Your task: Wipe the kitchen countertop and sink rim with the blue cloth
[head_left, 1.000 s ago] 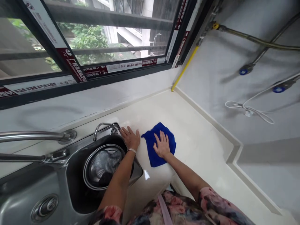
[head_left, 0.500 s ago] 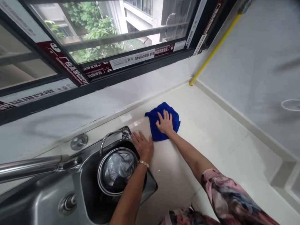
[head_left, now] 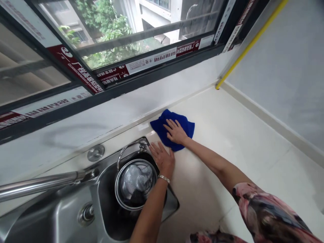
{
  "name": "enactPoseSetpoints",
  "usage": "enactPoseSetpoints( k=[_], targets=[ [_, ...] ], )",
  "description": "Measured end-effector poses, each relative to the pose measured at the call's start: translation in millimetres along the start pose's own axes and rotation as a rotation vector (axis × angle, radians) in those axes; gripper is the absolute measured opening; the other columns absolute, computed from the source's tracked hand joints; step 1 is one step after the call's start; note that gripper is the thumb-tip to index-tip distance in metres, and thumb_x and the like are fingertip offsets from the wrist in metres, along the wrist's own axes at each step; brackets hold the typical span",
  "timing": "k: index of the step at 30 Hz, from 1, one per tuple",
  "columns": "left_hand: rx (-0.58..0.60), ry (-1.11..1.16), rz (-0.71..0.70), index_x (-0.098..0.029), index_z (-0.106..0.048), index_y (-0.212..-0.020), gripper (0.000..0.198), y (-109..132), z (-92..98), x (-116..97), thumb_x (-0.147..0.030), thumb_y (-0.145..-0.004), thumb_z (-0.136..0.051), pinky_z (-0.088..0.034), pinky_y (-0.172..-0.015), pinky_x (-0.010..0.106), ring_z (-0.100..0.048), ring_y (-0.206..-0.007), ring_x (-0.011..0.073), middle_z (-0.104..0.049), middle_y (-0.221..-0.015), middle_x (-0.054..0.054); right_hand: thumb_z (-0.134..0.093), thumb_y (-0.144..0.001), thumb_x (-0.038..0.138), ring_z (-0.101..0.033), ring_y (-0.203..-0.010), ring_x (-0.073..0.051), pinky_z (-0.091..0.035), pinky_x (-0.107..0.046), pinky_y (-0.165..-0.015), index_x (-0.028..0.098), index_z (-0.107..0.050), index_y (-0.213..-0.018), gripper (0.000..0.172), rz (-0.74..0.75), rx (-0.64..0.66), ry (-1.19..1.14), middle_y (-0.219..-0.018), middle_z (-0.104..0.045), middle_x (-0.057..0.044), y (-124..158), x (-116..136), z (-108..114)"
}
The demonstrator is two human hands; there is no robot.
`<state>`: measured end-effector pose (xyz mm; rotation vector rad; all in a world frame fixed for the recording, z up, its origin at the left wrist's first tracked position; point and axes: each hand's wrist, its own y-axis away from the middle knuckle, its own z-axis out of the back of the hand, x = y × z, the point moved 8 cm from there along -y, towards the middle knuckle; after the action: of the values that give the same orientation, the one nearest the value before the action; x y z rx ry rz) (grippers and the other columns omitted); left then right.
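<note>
A blue cloth [head_left: 186,125] lies spread on the pale countertop [head_left: 199,182], close to the wall under the window. My right hand [head_left: 176,132] rests flat on it, palm down with fingers stretched out, pressing rather than gripping. To its left, my left hand [head_left: 163,158] is laid on the counter at the sink's back right corner, fingers spread, nothing in it. Its fingertips are near the cloth's lower edge. Beside that hand, a round metal strainer basket [head_left: 116,189] sits in the right bowl of the steel sink [head_left: 63,216], with clear plastic and something dark inside.
A curved tap [head_left: 120,158] arches at the sink's back edge. A thick metal tube [head_left: 45,182] extends over the left bowl, which has a drain [head_left: 86,213]. A round metal cap [head_left: 96,153] sits behind. A yellow pipe [head_left: 250,44] meets the counter at the back right corner.
My right hand has slid the cloth leftward, toward the sink, and the cloth's outline has shifted. My left hand stays in place on the counter. The whole view has moved slightly.
</note>
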<state>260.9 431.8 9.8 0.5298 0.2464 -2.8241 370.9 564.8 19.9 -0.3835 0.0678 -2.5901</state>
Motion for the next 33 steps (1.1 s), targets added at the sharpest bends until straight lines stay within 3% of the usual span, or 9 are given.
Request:
enactPoseSetpoints(
  k=[6,10,15,20,24,33],
  targets=[
    [0.028,-0.019,-0.006,0.008,-0.043,-0.161,0.076,0,-1.4,1,-0.035,-0.1,-0.055,-0.029,-0.131,0.07,-0.015,-0.167,0.051,-0.025,-0.175,0.037,-0.054,-0.1,0.018,-0.034,-0.165,-0.029,-0.02,-0.057,-0.138,0.02,-0.057,-0.161,0.061,0.23,0.103,-0.118,-0.176,-0.04,-0.011,-36,52,-13],
    [0.053,-0.05,-0.037,0.015,-0.059,-0.145,0.069,0,2.5,0,-0.04,-0.104,-0.051,-0.029,-0.132,0.069,-0.016,-0.166,0.052,-0.027,-0.172,0.041,-0.058,-0.097,0.017,-0.038,-0.164,-0.028,-0.02,-0.057,-0.137,0.023,-0.061,-0.158,0.061,0.352,0.156,-0.177,-0.175,-0.043,-0.01,-68,87,-29],
    [0.044,-0.039,-0.012,0.011,-0.061,-0.145,0.068,0,6.7,1,-0.044,-0.106,-0.05,-0.029,-0.133,0.066,-0.014,-0.167,0.0505,-0.025,-0.174,0.039,-0.061,-0.095,0.018,-0.045,-0.159,-0.028,-0.025,-0.055,-0.136,0.024,-0.062,-0.156,0.061,0.364,0.108,-0.231,-0.173,-0.046,-0.011,-92,95,-32],
    [0.049,-0.046,-0.037,0.011,-0.052,-0.154,0.074,-2,5.6,2,-0.045,-0.106,-0.049,-0.026,-0.133,0.069,-0.01,-0.168,0.0499,-0.024,-0.174,0.039,-0.056,-0.098,0.019,-0.051,-0.155,-0.023,-0.029,-0.05,-0.134,0.027,-0.063,-0.155,0.058,0.385,0.123,-0.26,-0.171,-0.049,-0.006,-96,62,-19],
    [0.051,-0.066,-0.054,0.008,-0.04,-0.163,0.077,-5,6.5,3,-0.042,-0.106,-0.051,-0.025,-0.132,0.071,-0.009,-0.168,0.0512,-0.021,-0.175,0.039,-0.055,-0.098,0.019,-0.049,-0.156,-0.021,-0.026,-0.048,-0.136,0.027,-0.063,-0.155,0.059,0.323,0.112,-0.248,-0.172,-0.049,-0.004,-91,12,-7],
    [0.047,-0.108,-0.086,0.011,-0.04,-0.162,0.078,-8,6.4,2,-0.043,-0.106,-0.05,-0.028,-0.13,0.072,-0.009,-0.167,0.0531,-0.023,-0.172,0.043,-0.053,-0.097,0.02,-0.048,-0.156,-0.023,-0.023,-0.052,-0.138,0.027,-0.064,-0.155,0.06,0.065,-0.011,-0.203,-0.17,-0.052,-0.002,-65,-100,22]
  ],
)
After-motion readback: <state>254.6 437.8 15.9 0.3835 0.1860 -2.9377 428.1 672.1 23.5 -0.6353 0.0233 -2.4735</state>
